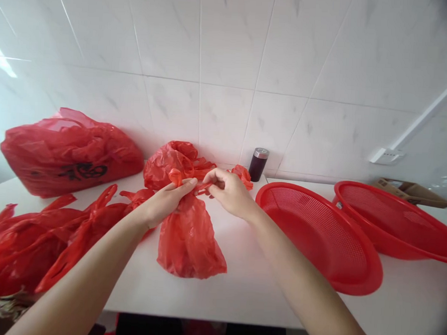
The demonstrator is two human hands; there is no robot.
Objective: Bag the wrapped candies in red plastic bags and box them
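A red plastic bag point(191, 241) hangs with its rounded lower part close to the white table. My left hand point(171, 197) is closed round the bag's gathered neck, and a loop of red plastic sticks up above the fingers. To its right, my right hand point(230, 190) pinches a twisted strand of the same bag, drawn out sideways from the neck. What fills the bag cannot be seen through the plastic. Just behind my hands sits another bulging red bag point(171, 160), and a small crumpled red bag point(242, 176) lies past my right hand.
Several knotted red bags point(70, 224) crowd the table's left side. A large red bag point(84, 165) with black print stands behind them. A dark cup point(259, 165) with a silver lid is by the tiled wall. Two red baskets point(317, 232) and a cardboard tray point(413, 192) occupy the right.
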